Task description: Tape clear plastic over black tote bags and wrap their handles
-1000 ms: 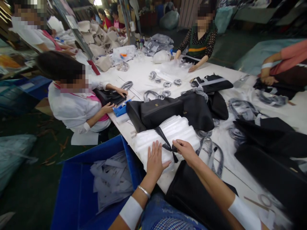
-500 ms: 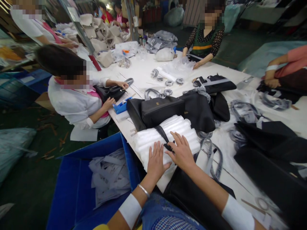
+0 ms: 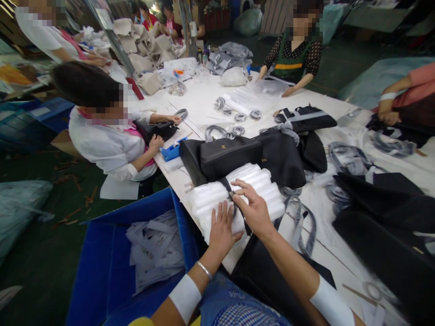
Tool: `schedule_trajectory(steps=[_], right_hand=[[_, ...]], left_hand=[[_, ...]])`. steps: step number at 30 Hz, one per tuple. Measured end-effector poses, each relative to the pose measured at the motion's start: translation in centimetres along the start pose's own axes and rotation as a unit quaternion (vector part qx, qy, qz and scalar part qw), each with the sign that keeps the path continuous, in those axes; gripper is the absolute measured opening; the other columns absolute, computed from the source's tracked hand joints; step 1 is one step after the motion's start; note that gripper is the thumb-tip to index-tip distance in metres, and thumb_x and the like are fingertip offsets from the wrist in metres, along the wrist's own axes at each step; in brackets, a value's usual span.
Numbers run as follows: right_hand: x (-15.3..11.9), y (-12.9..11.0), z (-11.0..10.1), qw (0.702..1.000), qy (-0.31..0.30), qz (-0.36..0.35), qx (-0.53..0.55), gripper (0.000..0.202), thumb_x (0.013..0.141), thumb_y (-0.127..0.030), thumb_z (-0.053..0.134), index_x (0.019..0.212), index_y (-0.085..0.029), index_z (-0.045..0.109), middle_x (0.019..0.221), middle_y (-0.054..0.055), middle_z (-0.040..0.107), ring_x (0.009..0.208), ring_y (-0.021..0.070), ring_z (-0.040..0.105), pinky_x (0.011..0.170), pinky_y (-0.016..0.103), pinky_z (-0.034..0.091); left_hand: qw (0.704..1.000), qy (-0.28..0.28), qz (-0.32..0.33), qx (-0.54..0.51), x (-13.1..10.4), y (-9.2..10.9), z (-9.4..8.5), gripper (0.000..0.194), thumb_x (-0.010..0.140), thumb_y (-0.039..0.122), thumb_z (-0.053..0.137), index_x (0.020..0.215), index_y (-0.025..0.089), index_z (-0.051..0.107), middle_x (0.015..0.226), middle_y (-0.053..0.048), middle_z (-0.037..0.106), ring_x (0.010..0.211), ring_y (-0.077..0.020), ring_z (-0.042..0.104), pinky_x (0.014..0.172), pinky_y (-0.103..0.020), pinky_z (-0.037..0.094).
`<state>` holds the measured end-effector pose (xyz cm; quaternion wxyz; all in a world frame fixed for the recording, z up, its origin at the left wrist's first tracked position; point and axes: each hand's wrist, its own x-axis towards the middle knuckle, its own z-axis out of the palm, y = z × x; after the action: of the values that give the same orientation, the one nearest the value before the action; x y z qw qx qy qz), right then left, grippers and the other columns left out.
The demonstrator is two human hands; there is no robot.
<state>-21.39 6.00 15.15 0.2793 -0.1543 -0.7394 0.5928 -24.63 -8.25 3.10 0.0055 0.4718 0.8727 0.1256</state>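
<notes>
Since the earlier frame, the person's right hand [image 3: 254,210] has shifted from a spread pose to a narrow pinch on the black tie [image 3: 224,183], which passes around the white bundle [image 3: 265,183]. The left hand [image 3: 221,228] remains wide and flat, palm down, its fingers pointing away from the body across the bundle's near side. Both forearms reach forward and converge; the right crosses above a black bag [image 3: 263,271] lying at the near edge of the surface [image 3: 200,97].

The bundle rests near the surface's left edge, which runs diagonally beside the blue bin [image 3: 97,267]. Its far side is bounded closely by the upper black bags [image 3: 231,158]; clear-wrapped straps [image 3: 307,226] lie to its right. Open room occurs above the bin, left of the bundle, and on the bare stretch of surface beyond the upper black bags. A blue tape dispenser [image 3: 171,151] sits at the left edge, near a co-worker's hand [image 3: 156,142].
</notes>
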Motion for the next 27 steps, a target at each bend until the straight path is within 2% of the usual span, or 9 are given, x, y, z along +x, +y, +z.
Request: schedule_trajectory(steps=[3, 6, 9, 11, 14, 17, 21, 24, 27], right_hand=[[3.3, -5.3, -1.7, 0.989, 0.073, -0.067, 0.106, 0.014, 0.091, -0.038, 0.060, 0.089, -0.024, 0.063, 0.132, 0.005, 0.060, 0.124, 0.0222, 0.055, 0.106, 0.043, 0.042], [4.8, -6.4, -5.0, 0.991, 0.102, -0.073, 0.052, 0.033, 0.097, -0.048, 0.046, 0.121, -0.029, 0.058, 0.145, 0.006, 0.049, 0.127, 0.0229, 0.052, 0.104, 0.043, 0.044], [1.6, -2.5, -7.6, 0.986, 0.142, 0.004, -0.085, 0.057, 0.094, -0.050, 0.050, 0.146, -0.031, 0.035, 0.149, 0.009, 0.042, 0.126, 0.0241, 0.053, 0.104, 0.044, 0.045], [-2.9, 1.5, -8.1, 0.968, 0.158, 0.083, -0.177, 0.052, 0.092, -0.048, 0.053, 0.138, -0.025, 0.047, 0.139, 0.012, 0.053, 0.122, 0.0259, 0.056, 0.102, 0.046, 0.046], [-10.5, 6.9, -6.6, 0.953, 0.087, 0.190, -0.220, 0.044, 0.090, -0.047, 0.053, 0.125, -0.020, 0.056, 0.126, 0.014, 0.062, 0.113, 0.0278, 0.061, 0.096, 0.046, 0.050], [-15.4, 9.7, -3.4, 0.942, 0.036, 0.206, -0.263, 0.044, 0.085, -0.043, 0.060, 0.123, -0.020, 0.057, 0.118, 0.013, 0.065, 0.111, 0.0301, 0.060, 0.096, 0.046, 0.049], [-16.1, 10.5, -1.0, 0.940, -0.014, 0.208, -0.269, 0.036, 0.085, -0.031, 0.058, 0.120, -0.021, 0.058, 0.105, 0.010, 0.068, 0.098, 0.0274, 0.063, 0.087, 0.040, 0.049], [-15.1, 10.3, -1.8, 0.954, -0.008, 0.205, -0.220, 0.022, 0.088, -0.032, 0.053, 0.102, -0.021, 0.064, 0.095, 0.008, 0.069, 0.093, 0.0267, 0.063, 0.088, 0.040, 0.047], [-14.8, 9.4, -3.6, 0.970, 0.057, 0.233, -0.048, 0.025, 0.086, -0.041, 0.058, 0.098, -0.020, 0.064, 0.094, 0.008, 0.068, 0.094, 0.0265, 0.063, 0.090, 0.040, 0.047]], left_hand=[[1.000, 0.001, 0.000, 0.001, 0.0, 0.2, -0.3, 0.090, 0.080, 0.053, 0.064, 0.150, 0.010, 0.026, 0.159, -0.020, 0.019, 0.148, -0.0363, 0.012, 0.116, -0.060, 0.020], [1.000, 0.009, 0.004, 0.003, 0.1, 0.3, -0.6, 0.090, 0.081, 0.054, 0.063, 0.151, 0.011, 0.025, 0.160, -0.019, 0.018, 0.148, -0.0360, 0.015, 0.116, -0.060, 0.021], [1.000, 0.018, 0.006, 0.004, 0.1, 0.4, -0.7, 0.091, 0.081, 0.053, 0.063, 0.151, 0.011, 0.025, 0.160, -0.019, 0.019, 0.148, -0.0356, 0.015, 0.117, -0.059, 0.020], [1.000, 0.022, 0.008, 0.002, 0.0, 0.4, -0.6, 0.090, 0.081, 0.053, 0.063, 0.151, 0.012, 0.025, 0.160, -0.018, 0.019, 0.148, -0.0347, 0.015, 0.117, -0.058, 0.019], [0.999, 0.030, 0.011, -0.005, -0.2, 0.3, -0.3, 0.088, 0.082, 0.053, 0.063, 0.152, 0.014, 0.025, 0.160, -0.017, 0.019, 0.148, -0.0340, 0.014, 0.117, -0.058, 0.019], [0.999, 0.036, 0.012, -0.004, -0.3, 0.3, -0.3, 0.084, 0.084, 0.050, 0.063, 0.152, 0.018, 0.027, 0.161, -0.016, 0.018, 0.148, -0.0348, 0.015, 0.117, -0.058, 0.019], [0.999, 0.038, 0.033, 0.010, -0.5, 1.3, -1.2, 0.079, 0.084, 0.047, 0.064, 0.151, 0.023, 0.030, 0.162, -0.015, 0.013, 0.148, -0.0371, 0.015, 0.115, -0.061, 0.019], [0.997, 0.032, 0.072, 0.023, -1.4, 2.8, -1.9, 0.077, 0.085, 0.038, 0.065, 0.152, 0.026, 0.030, 0.162, -0.013, 0.012, 0.147, -0.0364, 0.017, 0.116, -0.061, 0.019], [0.992, 0.015, 0.119, 0.027, -2.5, 3.9, -1.4, 0.087, 0.080, 0.041, 0.070, 0.153, 0.026, 0.026, 0.162, -0.013, 0.012, 0.147, -0.0379, 0.017, 0.115, -0.062, 0.021]])
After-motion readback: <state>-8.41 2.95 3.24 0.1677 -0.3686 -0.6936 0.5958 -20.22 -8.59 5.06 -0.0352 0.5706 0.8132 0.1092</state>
